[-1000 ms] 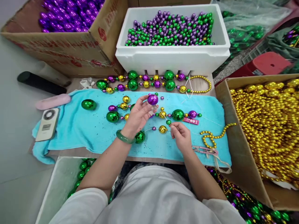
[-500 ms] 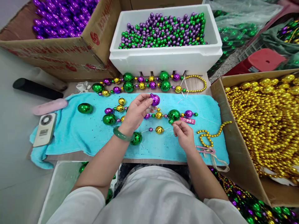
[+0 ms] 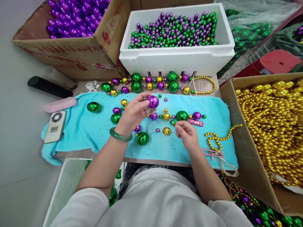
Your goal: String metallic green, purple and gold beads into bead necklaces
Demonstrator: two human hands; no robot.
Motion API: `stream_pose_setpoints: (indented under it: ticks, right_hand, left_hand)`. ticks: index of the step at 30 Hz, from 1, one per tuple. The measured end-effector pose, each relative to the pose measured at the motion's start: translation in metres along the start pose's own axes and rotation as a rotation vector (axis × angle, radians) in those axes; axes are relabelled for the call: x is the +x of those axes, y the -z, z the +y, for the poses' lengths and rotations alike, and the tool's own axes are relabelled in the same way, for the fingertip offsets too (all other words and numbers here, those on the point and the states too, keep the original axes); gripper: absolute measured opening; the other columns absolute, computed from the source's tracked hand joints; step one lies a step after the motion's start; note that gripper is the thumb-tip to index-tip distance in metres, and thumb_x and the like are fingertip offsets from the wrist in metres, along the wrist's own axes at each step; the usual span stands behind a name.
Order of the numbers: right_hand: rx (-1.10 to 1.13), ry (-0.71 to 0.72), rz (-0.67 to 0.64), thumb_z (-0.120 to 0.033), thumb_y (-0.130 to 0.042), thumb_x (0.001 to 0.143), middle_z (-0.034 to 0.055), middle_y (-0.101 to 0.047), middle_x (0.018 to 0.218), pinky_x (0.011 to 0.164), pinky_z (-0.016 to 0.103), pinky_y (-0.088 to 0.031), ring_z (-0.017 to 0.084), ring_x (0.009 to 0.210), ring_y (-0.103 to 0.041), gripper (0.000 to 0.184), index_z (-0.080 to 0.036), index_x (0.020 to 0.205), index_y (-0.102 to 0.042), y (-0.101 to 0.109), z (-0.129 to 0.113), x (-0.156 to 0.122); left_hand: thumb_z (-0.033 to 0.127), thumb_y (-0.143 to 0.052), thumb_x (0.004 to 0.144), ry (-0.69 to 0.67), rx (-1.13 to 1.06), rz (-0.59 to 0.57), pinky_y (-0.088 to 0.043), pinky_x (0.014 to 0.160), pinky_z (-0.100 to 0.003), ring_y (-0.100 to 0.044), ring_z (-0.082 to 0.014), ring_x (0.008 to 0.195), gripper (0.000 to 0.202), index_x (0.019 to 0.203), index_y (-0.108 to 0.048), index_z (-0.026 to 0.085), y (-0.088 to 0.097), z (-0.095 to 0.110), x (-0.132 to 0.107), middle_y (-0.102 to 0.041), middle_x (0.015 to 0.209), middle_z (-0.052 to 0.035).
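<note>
Between the thumb and fingers of my left hand (image 3: 136,110) is a shiny purple bead (image 3: 153,101), held above the blue towel (image 3: 78,132). My right hand (image 3: 187,134) is pinched on a thin string beside a small green bead (image 3: 172,123). Below my hands, a gold bead (image 3: 166,131) and a large green bead (image 3: 142,138) sit on a clear string. Behind them runs a strung row with a large green ball (image 3: 182,116) and a purple bead (image 3: 196,116). A pink label (image 3: 196,122) lies against that row.
A finished-looking bead necklace (image 3: 172,86) lies along the back, before a white foam box (image 3: 176,56) of small beads. Cardboard boxes hold purple beads (image 3: 75,19) and gold bead strands (image 3: 272,132). Pink snips (image 3: 214,153) lie at right, a small device (image 3: 55,126) at left.
The whole view has shifted, so the scene sits further right. My left hand with the purple bead has drawn slightly left, away from my right hand, which still pinches the string.
</note>
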State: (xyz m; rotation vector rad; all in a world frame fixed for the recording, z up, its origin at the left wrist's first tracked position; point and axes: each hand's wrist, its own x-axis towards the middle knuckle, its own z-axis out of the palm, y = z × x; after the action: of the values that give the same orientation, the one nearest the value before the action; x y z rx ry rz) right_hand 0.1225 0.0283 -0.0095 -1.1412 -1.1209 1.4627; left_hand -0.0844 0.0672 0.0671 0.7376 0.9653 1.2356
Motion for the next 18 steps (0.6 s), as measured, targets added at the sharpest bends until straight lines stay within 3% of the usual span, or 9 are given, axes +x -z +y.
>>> stream_pose_setpoints:
  ticks: [3, 8, 18]
  right_hand:
    - [-0.008, -0.024, -0.023, -0.042, -0.065, 0.077, -0.0054, -0.046, 0.050, 0.043, 0.022, -0.034, 0.008, 0.044, -0.040, 0.024, -0.018, 0.076, -0.059, -0.002, 0.002, -0.001]
    - [-0.033, -0.027, 0.018, -0.044, -0.065, 0.078, -0.0052, -0.046, 0.051, 0.043, 0.022, -0.034, 0.008, 0.045, -0.040, 0.027, -0.018, 0.077, -0.060, -0.002, 0.007, -0.002]
    - [-0.036, -0.017, 0.013, -0.046, -0.066, 0.076, -0.0053, -0.046, 0.050, 0.042, 0.022, -0.034, 0.008, 0.044, -0.040, 0.027, -0.019, 0.076, -0.060, -0.001, 0.004, 0.002]
  left_hand:
    - [0.026, -0.072, 0.074, 0.035, -0.076, -0.022, -0.054, 0.063, -0.024, -0.066, -0.0147, 0.072, 0.027, 0.099, -0.063, 0.018, 0.005, -0.008, -0.003, -0.069, 0.087, -0.0048]
    - [0.025, -0.075, 0.072, -0.019, -0.112, 0.007, -0.055, 0.065, -0.023, -0.067, -0.0131, 0.071, 0.030, 0.099, -0.062, 0.020, 0.007, -0.017, -0.003, -0.069, 0.087, -0.0026]
    - [0.027, -0.074, 0.075, -0.010, -0.113, -0.041, -0.056, 0.068, -0.026, -0.069, -0.0152, 0.074, 0.034, 0.107, -0.065, 0.018, 0.010, -0.015, -0.005, -0.071, 0.095, -0.0069]
